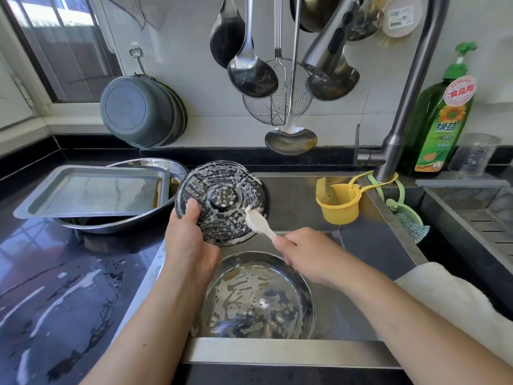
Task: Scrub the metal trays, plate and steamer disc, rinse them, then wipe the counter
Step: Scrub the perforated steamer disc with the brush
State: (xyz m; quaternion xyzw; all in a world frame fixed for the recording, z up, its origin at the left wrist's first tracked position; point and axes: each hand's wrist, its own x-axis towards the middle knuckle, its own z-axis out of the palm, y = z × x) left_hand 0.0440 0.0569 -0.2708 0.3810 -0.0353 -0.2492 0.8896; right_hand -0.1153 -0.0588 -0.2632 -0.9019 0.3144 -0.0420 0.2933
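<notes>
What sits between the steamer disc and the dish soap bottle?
In the head view, a yellow cup hanging on the sink wall and the faucet base lie between steamer disc and soap bottle.

The black counter (55,287) is wet and shiny, with white streaks of foam on its left part. On it stands a metal bowl (116,226), and a rectangular metal tray (91,191) lies across the bowl's rim — not on the counter itself. At the back right stand a green soap bottle (441,118) and a clear cup (474,154).
</notes>
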